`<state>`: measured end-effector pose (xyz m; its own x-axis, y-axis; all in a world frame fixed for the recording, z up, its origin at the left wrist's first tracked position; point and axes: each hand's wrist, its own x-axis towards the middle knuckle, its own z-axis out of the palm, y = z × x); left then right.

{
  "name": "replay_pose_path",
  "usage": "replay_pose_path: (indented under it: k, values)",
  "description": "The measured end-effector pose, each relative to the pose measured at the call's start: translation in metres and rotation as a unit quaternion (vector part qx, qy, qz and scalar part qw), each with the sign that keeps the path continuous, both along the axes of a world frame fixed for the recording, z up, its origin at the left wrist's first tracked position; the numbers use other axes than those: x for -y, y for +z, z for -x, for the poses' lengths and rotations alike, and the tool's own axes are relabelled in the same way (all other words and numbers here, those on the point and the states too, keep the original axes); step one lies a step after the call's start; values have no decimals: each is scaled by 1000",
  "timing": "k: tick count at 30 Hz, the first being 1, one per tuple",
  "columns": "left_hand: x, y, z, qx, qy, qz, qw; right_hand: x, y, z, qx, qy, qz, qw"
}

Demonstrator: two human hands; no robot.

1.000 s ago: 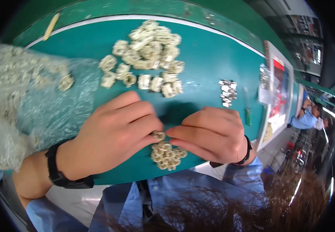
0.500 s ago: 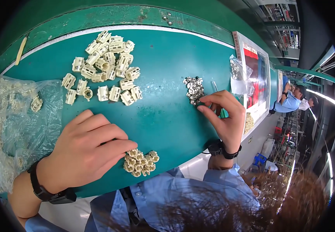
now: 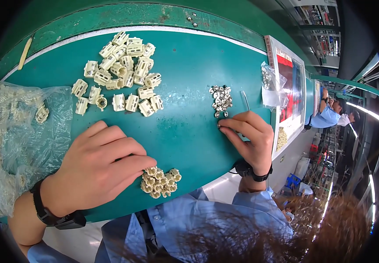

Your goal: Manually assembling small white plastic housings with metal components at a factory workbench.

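Note:
My left hand (image 3: 104,168) is closed at the near side of the green table, its fingertips on a cream plastic sleeve (image 3: 151,171) at the edge of a tight cluster of cream ring-ended sleeves (image 3: 159,183). At the right, my right hand (image 3: 251,139) pinches a small metal piece (image 3: 219,126) between thumb and forefinger. Just beyond those fingertips lies a loose pile of small shiny metal pieces (image 3: 221,98). Farther off at the left, many larger-looking cream slotted sleeves (image 3: 118,69) lie scattered.
A clear plastic bag (image 3: 27,131) of cream parts covers the table's left side. A thin metal rod (image 3: 245,101) lies right of the metal pile. Beyond it are a small clear bag (image 3: 273,87) and a white-framed panel (image 3: 281,111). A person in blue (image 3: 325,115) sits far right.
My right hand has drawn slightly left and nearer to me, off the metal pile, with a small metal piece in its pinch. My left hand stays at the cream cluster.

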<state>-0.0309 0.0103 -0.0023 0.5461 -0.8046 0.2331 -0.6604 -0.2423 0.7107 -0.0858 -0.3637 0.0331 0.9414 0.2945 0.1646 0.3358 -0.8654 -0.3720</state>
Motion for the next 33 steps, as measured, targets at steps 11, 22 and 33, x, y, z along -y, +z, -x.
replay_pose_path:
  k: [11, 22, 33]
  values:
    - [0, 4, -2, -7, 10, 5, 1000, 5, -19, 66, 4, 64, -47, 997]
    - [9, 16, -13, 242, 189, -48, 951, 11, -38, 107, 96, 94, -39, 990]
    - [-7, 14, -13, 251, 187, -82, 946, 12, -44, 109, 111, 124, -73, 983]
